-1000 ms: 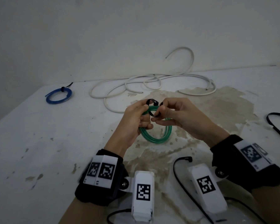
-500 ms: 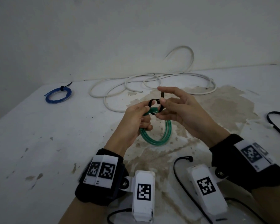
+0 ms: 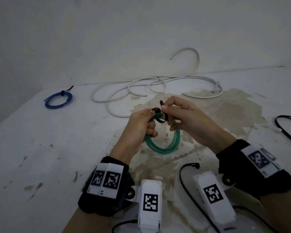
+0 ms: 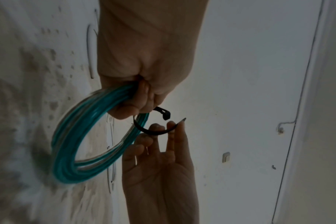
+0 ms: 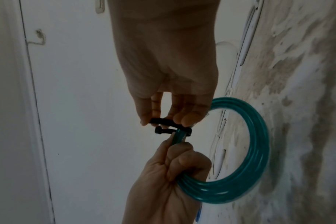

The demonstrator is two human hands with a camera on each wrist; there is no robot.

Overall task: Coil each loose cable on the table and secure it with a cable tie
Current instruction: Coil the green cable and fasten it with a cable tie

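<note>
Above the middle of the table (image 3: 40,165), the left hand (image 3: 138,125) and right hand (image 3: 188,120) hold a coiled cable (image 3: 163,147) with a cable tie (image 3: 160,121) looped round its top. Behind them, against the wall, sprawls a loose cable (image 3: 158,84). At the far left lies a tied coil (image 3: 58,100). A spare tie (image 3: 287,130) lies at the right edge, another (image 3: 183,179) in front between the wrists.
</note>
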